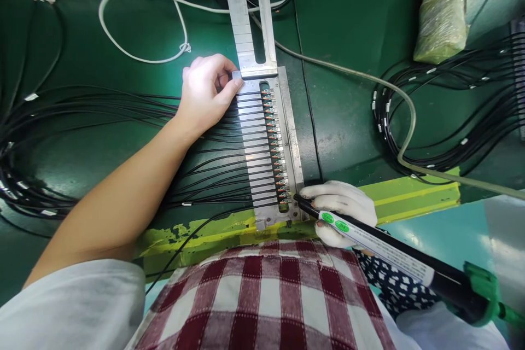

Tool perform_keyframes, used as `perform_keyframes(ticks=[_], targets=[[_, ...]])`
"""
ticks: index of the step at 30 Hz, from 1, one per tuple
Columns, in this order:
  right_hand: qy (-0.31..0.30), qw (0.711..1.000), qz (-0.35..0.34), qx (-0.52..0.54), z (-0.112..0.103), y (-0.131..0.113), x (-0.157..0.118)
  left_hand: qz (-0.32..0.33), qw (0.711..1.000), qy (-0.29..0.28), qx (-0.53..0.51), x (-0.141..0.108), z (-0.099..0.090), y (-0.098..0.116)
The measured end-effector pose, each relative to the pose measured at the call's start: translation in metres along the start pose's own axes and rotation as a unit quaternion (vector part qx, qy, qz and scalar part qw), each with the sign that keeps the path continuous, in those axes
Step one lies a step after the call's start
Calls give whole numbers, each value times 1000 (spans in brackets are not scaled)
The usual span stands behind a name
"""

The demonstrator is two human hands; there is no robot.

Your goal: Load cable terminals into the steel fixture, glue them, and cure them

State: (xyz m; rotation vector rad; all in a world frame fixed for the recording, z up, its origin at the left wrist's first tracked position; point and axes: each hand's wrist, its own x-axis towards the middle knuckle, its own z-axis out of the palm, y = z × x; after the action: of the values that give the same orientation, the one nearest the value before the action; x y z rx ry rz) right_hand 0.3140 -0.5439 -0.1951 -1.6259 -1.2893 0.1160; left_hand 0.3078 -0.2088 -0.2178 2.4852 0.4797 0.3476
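Near your checked apron, your white-gloved right hand (342,210) grips the black, green-capped syringe (381,254); apart from it, your bare left hand (209,90) pinches the slotted silver metal fixture (256,147) holding black cables on the green tabletop (344,120).

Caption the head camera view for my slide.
A bare left hand at a metal plate lined with black cables, a gloved right hand holding a labelled black tool.

Opens onto green tabletop (348,126) right of the metal fixture (289,128); meets 1 black cable (312,121) and 1 pale hose (353,70).
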Motion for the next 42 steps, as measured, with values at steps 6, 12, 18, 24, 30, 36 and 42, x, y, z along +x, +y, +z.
perform_keyframes(ticks=[6, 12, 18, 24, 30, 36, 42], targets=[[4, 1000, -1, 4, 0, -2, 2, -7, 1000, -5, -8, 1, 0, 0], [8, 1000, -1, 4, 0, -2, 2, 2, 1000, 1, -7, 0, 2, -2], [2, 1000, 1, 0, 0, 0, 0, 8, 1000, 2, -16, -1, 2, -5], [8, 1000, 6, -5, 0, -2, 2, -6, 1000, -8, -10, -1, 1, -3], [12, 1000, 3, 0, 1, -1, 3, 2, 1000, 0, -6, -1, 2, -5], [16, 1000, 1, -18, -1, -2, 3, 14, 1000, 9, -4, -1, 3, -7], [22, 999, -25, -25, -3, -10, 1, 15, 1000, 9, -3, 0, 4, -9]])
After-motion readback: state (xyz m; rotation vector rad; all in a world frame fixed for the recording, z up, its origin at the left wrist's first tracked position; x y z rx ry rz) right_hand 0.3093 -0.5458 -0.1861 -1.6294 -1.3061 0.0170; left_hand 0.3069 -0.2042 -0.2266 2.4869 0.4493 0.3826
